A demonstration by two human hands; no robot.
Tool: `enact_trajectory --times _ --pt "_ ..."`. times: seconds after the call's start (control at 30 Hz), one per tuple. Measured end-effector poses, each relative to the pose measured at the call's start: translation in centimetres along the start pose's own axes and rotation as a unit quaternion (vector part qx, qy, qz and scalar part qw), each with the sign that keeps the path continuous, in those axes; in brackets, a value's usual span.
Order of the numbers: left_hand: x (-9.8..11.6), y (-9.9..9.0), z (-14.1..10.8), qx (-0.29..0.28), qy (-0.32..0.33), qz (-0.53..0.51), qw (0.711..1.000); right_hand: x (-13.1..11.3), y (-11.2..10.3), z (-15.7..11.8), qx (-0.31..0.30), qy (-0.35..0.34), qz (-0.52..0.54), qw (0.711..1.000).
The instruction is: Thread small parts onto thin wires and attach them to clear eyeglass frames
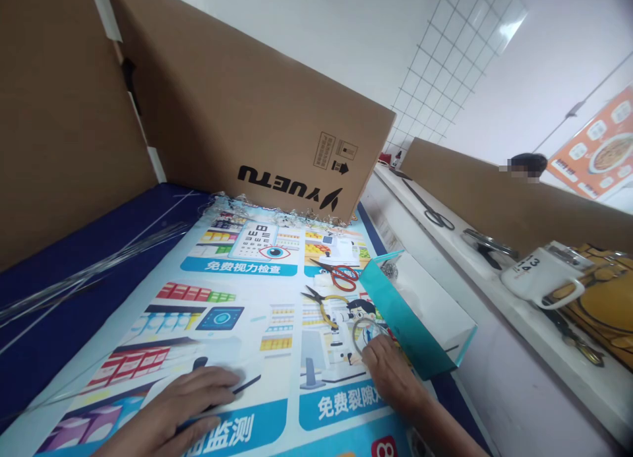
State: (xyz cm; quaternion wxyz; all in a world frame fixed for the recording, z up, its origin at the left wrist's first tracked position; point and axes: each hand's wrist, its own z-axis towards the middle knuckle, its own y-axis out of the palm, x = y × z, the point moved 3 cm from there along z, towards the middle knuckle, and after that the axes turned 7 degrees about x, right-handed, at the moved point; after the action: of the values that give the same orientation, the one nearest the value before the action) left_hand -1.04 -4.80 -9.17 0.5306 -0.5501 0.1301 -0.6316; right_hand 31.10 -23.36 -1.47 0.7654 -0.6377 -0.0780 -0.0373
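My right hand (390,374) rests on the printed poster sheet, its fingers closed on the near edge of a coil of thin silvery wire (354,335). My left hand (182,407) lies low on the sheet, fingers stretched out and thumb apart. A thin dark line shows by its fingertips; I cannot tell whether it is printed or an object. Beyond the coil lie yellow-handled pliers or cutters (326,306), their jaws pointing left. Red-handled scissors (343,277) lie just past them.
An open teal and white box (410,318) stands right of the tools, with a wire bundle (390,270) inside. Loose wire pieces (291,218) line the foot of the cardboard wall (257,107). On the right ledge are a white mug (539,275) and scissors (438,218).
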Motion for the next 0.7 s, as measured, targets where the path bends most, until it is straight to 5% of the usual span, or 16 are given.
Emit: enact_trajectory --times 0.27,0.43,0.7 --pt "0.5 0.2 -0.2 0.041 -0.033 -0.003 0.999 -2.4 1.1 3.2 0.038 0.003 0.041 0.998" --pt "0.0 0.3 -0.3 -0.004 0.016 0.009 1.0 -4.1 2.4 4.0 0.049 -0.027 0.057 0.997" --pt "-0.1 1.4 -0.9 0.056 -0.034 -0.011 0.998 -0.7 4.1 3.1 0.075 0.078 0.018 0.994"
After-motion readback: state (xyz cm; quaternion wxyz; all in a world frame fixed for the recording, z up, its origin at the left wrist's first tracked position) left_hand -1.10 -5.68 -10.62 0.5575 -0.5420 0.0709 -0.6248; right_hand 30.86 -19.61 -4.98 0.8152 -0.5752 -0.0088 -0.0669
